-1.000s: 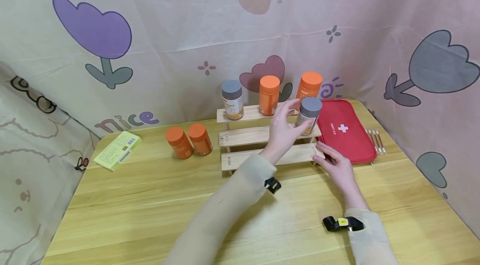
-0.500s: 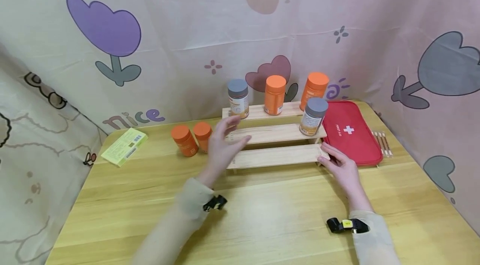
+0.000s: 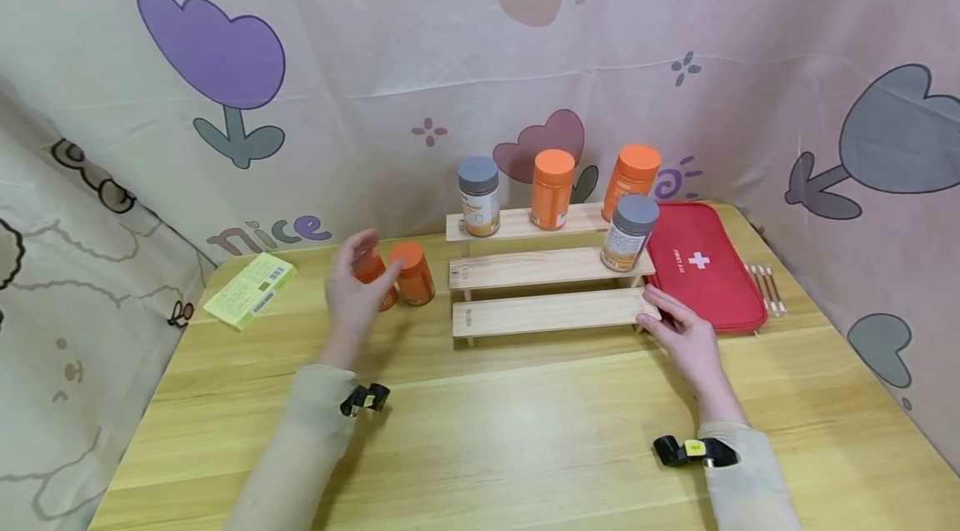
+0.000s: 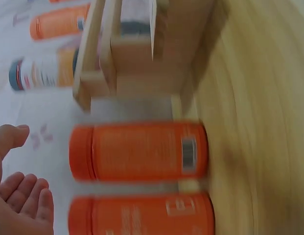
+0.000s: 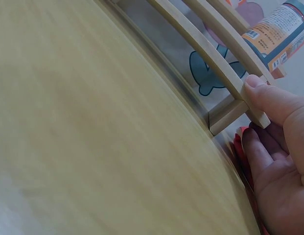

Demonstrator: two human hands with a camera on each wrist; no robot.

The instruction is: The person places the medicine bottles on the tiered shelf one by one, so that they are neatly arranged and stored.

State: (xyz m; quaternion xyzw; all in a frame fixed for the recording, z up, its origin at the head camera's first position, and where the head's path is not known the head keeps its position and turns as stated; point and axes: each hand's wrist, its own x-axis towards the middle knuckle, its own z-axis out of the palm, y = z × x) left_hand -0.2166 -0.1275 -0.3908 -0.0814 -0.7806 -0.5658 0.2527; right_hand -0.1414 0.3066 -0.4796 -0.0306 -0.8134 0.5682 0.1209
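My left hand [image 3: 352, 293], fingers spread and holding nothing, hovers by two orange-lidded pill bottles. One orange bottle [image 3: 415, 274] stands in full view, while the hand partly covers the other orange bottle [image 4: 147, 215]. In the left wrist view the thumb and fingertips are apart from the lids. My right hand [image 3: 686, 339] pinches the right end of the bottom shelf of a three-tier wooden rack [image 3: 551, 313], thumb on top and fingers beneath. On the middle tier's right end stands a grey-lidded bottle [image 3: 628, 235].
The top tier bears a grey-lidded bottle [image 3: 480, 196] and two orange bottles, one in the middle [image 3: 552, 191] and one at right [image 3: 630, 172]. A red first aid pouch [image 3: 705, 273] and cotton swabs [image 3: 767, 289] lie right of the rack. A green-white box [image 3: 251, 291] lies far left.
My left hand has let go of the grey-lidded bottle on the middle tier and moved left to the two orange bottles. My right hand stays at the rack's end.
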